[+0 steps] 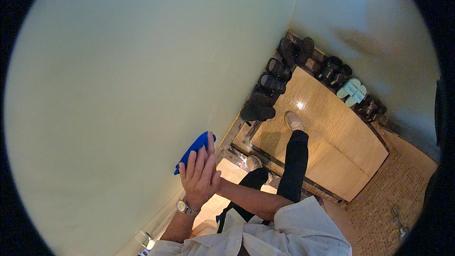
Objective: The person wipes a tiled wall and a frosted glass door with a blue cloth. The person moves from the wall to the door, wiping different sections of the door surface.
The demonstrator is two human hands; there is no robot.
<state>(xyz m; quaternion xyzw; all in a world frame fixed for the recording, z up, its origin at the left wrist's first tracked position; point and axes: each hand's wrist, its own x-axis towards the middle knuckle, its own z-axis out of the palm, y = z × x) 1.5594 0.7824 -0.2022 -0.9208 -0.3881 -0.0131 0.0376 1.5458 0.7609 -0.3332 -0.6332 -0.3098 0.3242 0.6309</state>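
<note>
A blue cloth (pixel 193 150) lies against the pale, smooth wall (pixel 117 89). Beneath my left hand, my right hand (pixel 210 145) presses that cloth to the wall, its fingers pointing up along the cloth. My left hand (pixel 198 186) lies over the right one with its fingers spread, the tips near the cloth's lower edge. A metal wristwatch (pixel 181 206) is on my left wrist. Much of the right palm is hidden behind the left hand.
Several pairs of dark shoes (pixel 272 81) line the wall's foot, with mint-green slippers (pixel 352 91) along the other wall. One of my feet (pixel 293 120) stands on a ribbed tan mat (pixel 341 124); the other foot (pixel 253 163) is on lighter floor beyond a dark-edged border. Small mosaic tiles (pixel 384 199) lie right.
</note>
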